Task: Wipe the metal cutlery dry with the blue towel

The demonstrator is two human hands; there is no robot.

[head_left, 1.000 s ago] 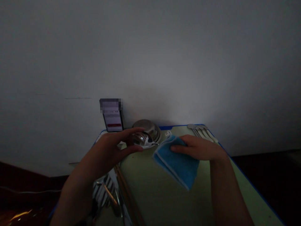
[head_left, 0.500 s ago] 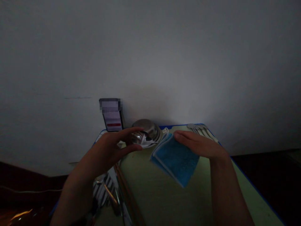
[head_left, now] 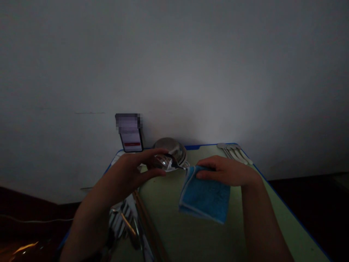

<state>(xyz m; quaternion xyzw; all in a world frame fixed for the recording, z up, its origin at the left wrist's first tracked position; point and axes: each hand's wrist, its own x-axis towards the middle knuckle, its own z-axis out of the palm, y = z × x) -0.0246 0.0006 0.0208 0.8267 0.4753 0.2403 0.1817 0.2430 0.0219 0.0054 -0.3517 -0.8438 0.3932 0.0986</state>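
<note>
My left hand (head_left: 136,169) grips a shiny metal spoon (head_left: 175,163) by its bowl end, thumb below and fingers above. The spoon's handle points right and runs into a folded blue cloth (head_left: 205,196) with a pale edge. My right hand (head_left: 225,170) pinches the cloth's upper edge around the handle, so the far end of the spoon is hidden. The cloth hangs down over the table. Just behind the spoon, a metal bowl (head_left: 167,143) rests upside down against the wall side.
Several white-handled spoons (head_left: 235,153) lie at the back right of the pale green table (head_left: 188,240). A phone (head_left: 131,136) leans on the wall (head_left: 174,72). Beside my left forearm are wooden chopsticks (head_left: 149,222) and several pieces of metal cutlery (head_left: 127,218).
My right hand has closed the cloth around the spoon's handle. The cloth has turned and now hangs straighter down. My left hand has stayed almost in place.
</note>
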